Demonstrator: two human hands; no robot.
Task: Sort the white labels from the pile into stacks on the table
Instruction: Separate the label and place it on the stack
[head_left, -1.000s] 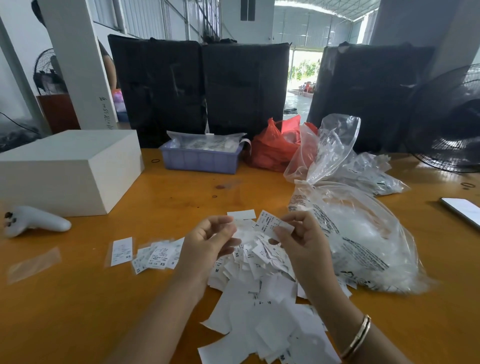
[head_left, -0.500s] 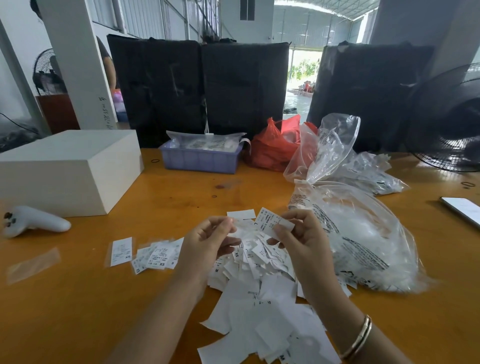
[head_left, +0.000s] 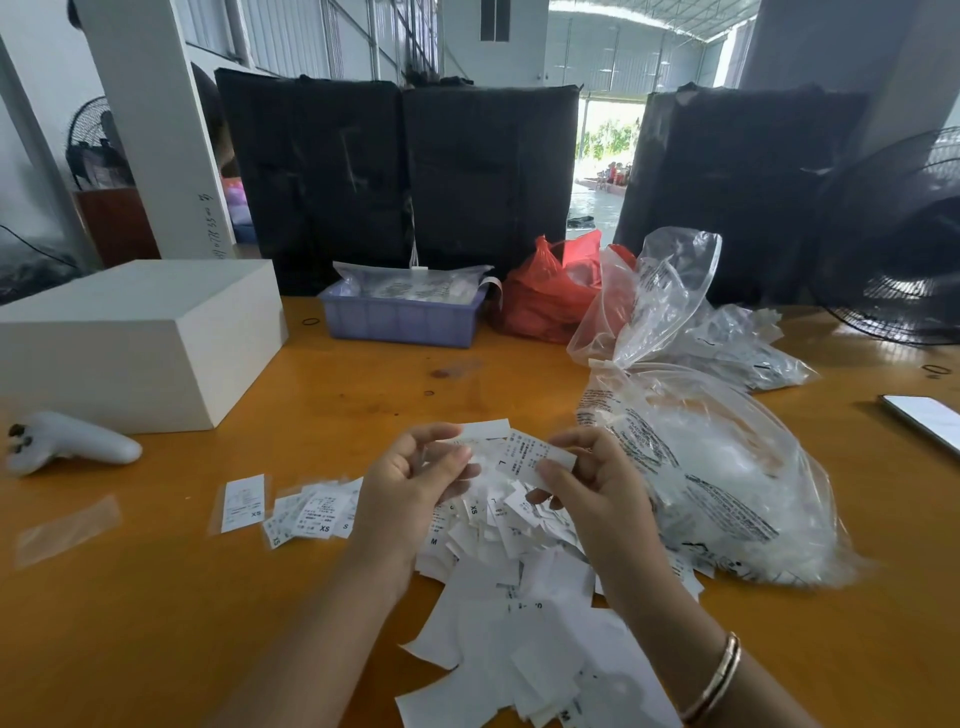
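A loose pile of white labels (head_left: 511, 592) covers the orange table (head_left: 156, 623) in front of me. Above the pile, my right hand (head_left: 592, 488) pinches a printed label marked L (head_left: 530, 457) between thumb and fingers. Just left of it, my left hand (head_left: 415, 478) is raised with curled fingers that hold a thin pale label (head_left: 462, 442). A small spread of XS labels (head_left: 311, 514) lies to the left of the pile, and one single XS label (head_left: 243, 503) lies further left.
A large clear plastic bag of labels (head_left: 727, 467) lies at the right. Behind stand a white box (head_left: 130, 343), a purple bin (head_left: 400, 317) and a red bag (head_left: 550, 291). A white controller (head_left: 67, 441) sits at left, a phone (head_left: 924, 415) at far right.
Both hands stayed above the pile. The right hand has turned the L label a little and drawn it closer to the left hand.
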